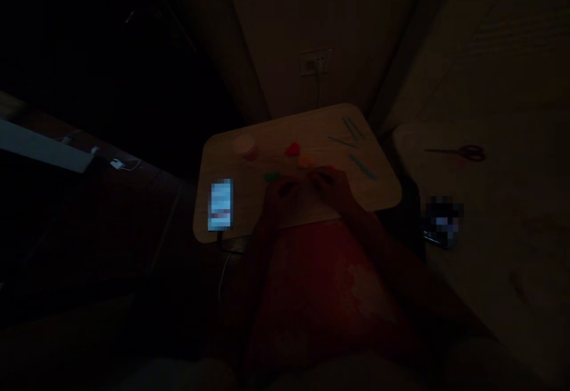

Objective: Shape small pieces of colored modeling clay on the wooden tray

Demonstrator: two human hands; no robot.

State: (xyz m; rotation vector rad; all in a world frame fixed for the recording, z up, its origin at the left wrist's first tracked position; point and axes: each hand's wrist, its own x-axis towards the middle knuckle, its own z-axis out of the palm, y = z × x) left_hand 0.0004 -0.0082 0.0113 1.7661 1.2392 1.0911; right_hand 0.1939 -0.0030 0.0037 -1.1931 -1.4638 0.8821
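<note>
The left hand [282,194] and right hand [332,188] curl over the bench [267,132], grip unclear; the red piece [293,150], apparently soft, needs a light pinch.

The feed is dim, but I can make out three small lumps of modelling clay lying apart on the wooden tabletop [312,132]. The red lump [293,150] sits furthest out, the orange lump [305,161] just beside it, and the flatter green lump [271,176] lies nearest the left hand [282,192]. A reddish bit shows at the right hand [332,186], but it's too dark for me to tell whether it's held. Off to the right, four thin teal sticks [351,129] lie flat, two nearly parallel by the far corner, one slanting just beside them, one nearer the edge.
</note>
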